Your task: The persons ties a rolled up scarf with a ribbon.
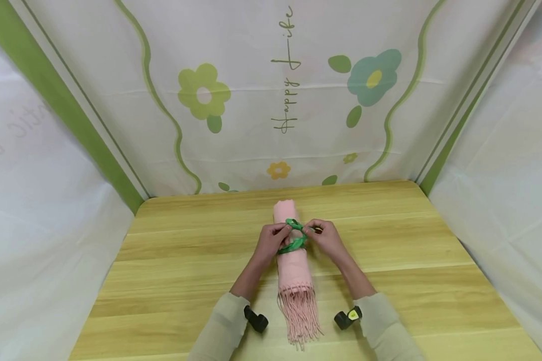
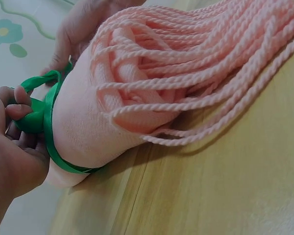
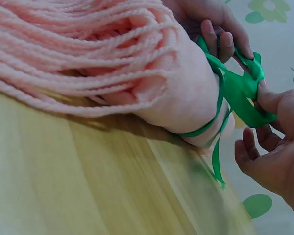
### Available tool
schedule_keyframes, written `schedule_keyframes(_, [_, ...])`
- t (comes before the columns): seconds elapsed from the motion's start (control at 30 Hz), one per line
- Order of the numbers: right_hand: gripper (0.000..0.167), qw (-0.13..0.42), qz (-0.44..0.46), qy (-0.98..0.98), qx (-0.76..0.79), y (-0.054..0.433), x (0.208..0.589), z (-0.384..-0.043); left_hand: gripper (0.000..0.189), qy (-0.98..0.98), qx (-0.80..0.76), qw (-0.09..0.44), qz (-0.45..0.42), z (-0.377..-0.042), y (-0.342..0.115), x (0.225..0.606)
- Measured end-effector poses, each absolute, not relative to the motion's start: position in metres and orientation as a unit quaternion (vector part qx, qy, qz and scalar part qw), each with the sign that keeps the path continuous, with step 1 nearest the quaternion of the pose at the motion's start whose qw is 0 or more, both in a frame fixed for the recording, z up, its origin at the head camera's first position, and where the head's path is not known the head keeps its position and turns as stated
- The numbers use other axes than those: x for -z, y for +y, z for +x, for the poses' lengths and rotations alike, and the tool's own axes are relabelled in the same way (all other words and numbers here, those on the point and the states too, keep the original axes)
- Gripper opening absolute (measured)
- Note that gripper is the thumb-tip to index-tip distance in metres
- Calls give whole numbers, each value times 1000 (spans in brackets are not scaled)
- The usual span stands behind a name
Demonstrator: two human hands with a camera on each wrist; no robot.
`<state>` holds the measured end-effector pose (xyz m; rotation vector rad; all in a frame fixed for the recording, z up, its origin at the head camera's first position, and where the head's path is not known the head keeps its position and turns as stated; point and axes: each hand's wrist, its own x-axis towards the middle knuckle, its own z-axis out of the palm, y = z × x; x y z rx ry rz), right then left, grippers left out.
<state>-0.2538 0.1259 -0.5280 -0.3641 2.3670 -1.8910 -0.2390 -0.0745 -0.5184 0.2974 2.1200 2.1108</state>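
A rolled pink scarf (image 1: 295, 268) lies lengthwise on the table, its twisted fringe (image 1: 300, 316) spread toward the near edge. Round the roll's middle runs a green ribbon (image 2: 50, 122), with loops standing up on top. My left hand (image 1: 272, 240) pinches a piece of the ribbon between thumb and fingers at the left of the roll. Opposite it, my right hand (image 1: 325, 238) pinches another part of the ribbon, a loop seen in the right wrist view. One ribbon tail (image 3: 216, 164) hangs down the scarf's side. The left wrist view partly hides the right hand behind the roll.
The wooden table (image 1: 185, 260) extends on both sides of the scarf. A white printed cloth (image 1: 253, 45) with flowers and lettering stands behind it, and further white cloth walls (image 1: 40, 200) enclose the left and right. Each wrist bears a small black camera (image 1: 256, 319).
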Motion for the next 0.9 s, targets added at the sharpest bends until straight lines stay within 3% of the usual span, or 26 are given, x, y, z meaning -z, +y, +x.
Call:
schedule_keyframes(0.4, [21,154,-146,519,828,125,536,-252,48,710,-692,53,116,-241,-73,522])
schedule_keyframes(0.9, [23,156,-160,383,896,112,536,-246,42,701,-701,93,92,-244,-75,521])
